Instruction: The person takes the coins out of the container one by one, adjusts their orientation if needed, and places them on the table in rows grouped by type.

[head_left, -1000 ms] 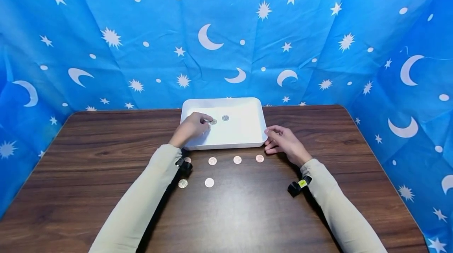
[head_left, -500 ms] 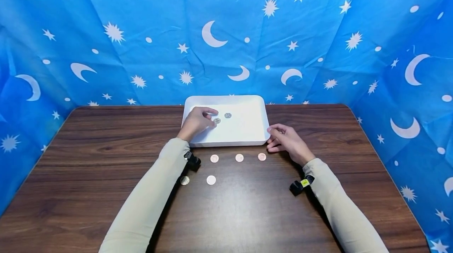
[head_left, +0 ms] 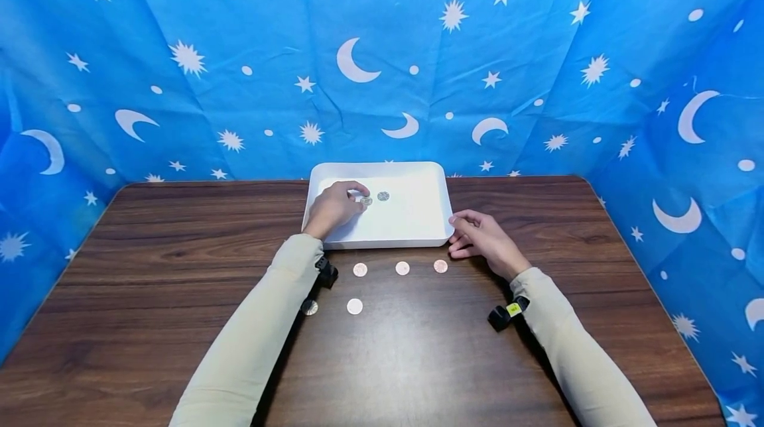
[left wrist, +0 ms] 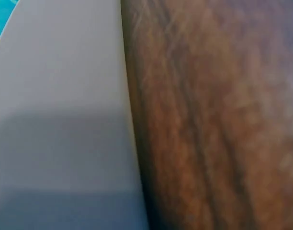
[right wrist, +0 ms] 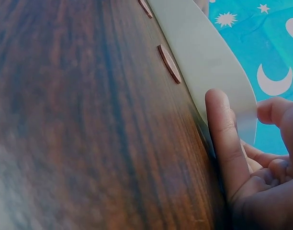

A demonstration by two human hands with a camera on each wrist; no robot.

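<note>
A white tray (head_left: 412, 221) stands on the wooden table, with two coins visible inside it. My left hand (head_left: 335, 205) reaches over its left side and pinches one coin (head_left: 366, 201) by the edges between thumb and index finger; this coin looks slightly tilted. The other coin (head_left: 383, 196), silvery grey, lies flat just to the right. At the tray's near right corner, my right hand (head_left: 482, 238) grips the wall, and in the right wrist view its fingers (right wrist: 223, 129) bracket that wall (right wrist: 204, 52) from both sides. The left wrist view shows no fingers.
Three copper-coloured coins (head_left: 402, 268) lie in a row in front of the tray. Nearer are a pale coin (head_left: 355, 306) and a coin (head_left: 309, 307) partly covered by the left forearm. A blue cloth (head_left: 268, 49) with moons and stars hangs behind the table (head_left: 394, 361).
My left hand has shifted a little rightward over the tray, its thumb and index finger parting and then closing in on the coin. The right hand has stayed at the tray's corner.
</note>
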